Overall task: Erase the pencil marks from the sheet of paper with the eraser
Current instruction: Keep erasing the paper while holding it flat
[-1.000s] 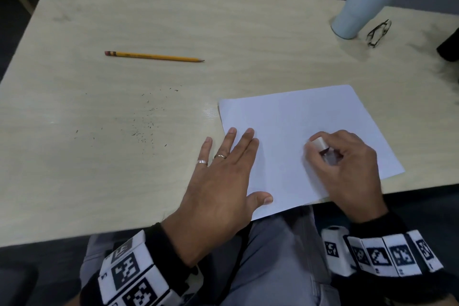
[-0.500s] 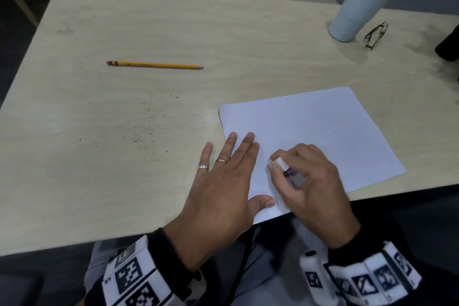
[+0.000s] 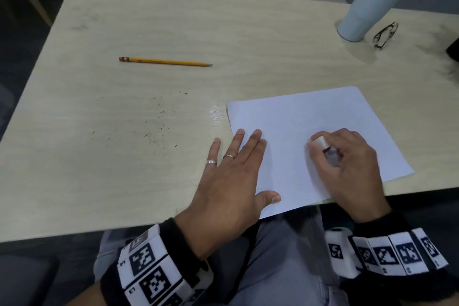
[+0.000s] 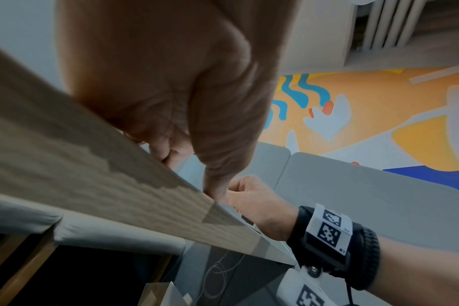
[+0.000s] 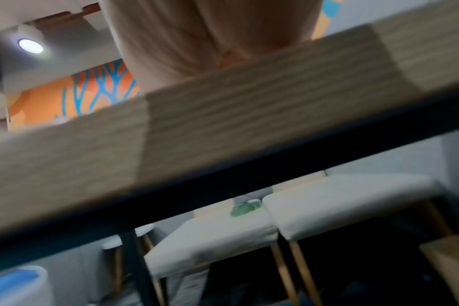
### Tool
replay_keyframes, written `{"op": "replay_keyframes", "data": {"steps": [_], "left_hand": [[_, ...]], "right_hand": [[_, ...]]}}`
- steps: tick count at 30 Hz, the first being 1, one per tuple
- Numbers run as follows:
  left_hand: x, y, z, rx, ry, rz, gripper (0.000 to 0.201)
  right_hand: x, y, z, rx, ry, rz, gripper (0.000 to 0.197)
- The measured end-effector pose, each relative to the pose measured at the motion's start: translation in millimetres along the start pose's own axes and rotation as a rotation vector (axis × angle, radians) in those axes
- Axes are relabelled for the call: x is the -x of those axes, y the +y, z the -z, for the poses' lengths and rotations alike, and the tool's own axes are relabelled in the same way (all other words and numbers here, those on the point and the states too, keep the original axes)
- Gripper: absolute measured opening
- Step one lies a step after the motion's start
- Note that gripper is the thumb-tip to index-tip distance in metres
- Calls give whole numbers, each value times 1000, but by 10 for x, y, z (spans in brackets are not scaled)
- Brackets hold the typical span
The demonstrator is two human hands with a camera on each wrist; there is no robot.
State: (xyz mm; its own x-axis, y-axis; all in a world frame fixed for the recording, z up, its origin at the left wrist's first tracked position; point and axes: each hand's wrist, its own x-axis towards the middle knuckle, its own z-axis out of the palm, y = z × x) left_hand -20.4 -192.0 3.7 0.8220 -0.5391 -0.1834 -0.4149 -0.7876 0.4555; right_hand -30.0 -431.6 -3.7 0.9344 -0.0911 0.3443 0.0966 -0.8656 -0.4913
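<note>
The sheet of paper lies at the near edge of the table, one corner hanging over it. The left hand lies flat with its fingers straight, fingertips and thumb on the sheet's left part, the rest on the wood. The right hand, curled, pinches the white eraser and holds it down on the middle of the sheet; any pencil marks there are too faint to make out. Left of the sheet lie dark crumbs, beyond them a yellow pencil. Far right of the sheet stand a tumbler and glasses.
</note>
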Motion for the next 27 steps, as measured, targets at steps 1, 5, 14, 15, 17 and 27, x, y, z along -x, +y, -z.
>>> {"op": "replay_keyframes", "data": {"steps": [1,5,14,15,17,27], "left_hand": [[-4,-1,-7,-6,0,-2,93],[-15,2,-24,-5,-4,-5,92],[-2,-73,-94,41,109,-42,91],[-9,-71,-89,60,143,-34,88],[-41,-60,-72,76,202,-15,82],[-129,-74,-73,52,168,21,102]], "right_hand": [[54,-103,-43,-28,-30,38,7],[76,-107,-121,-24,-54,41,8],[-55,107,-15,-319,28,-318,7],[-77,107,-2,-353,50,-345,8],[-90,92,8,-401,78,-372,13],[-18,-70,-57,-124,-66,-94,9]]}}
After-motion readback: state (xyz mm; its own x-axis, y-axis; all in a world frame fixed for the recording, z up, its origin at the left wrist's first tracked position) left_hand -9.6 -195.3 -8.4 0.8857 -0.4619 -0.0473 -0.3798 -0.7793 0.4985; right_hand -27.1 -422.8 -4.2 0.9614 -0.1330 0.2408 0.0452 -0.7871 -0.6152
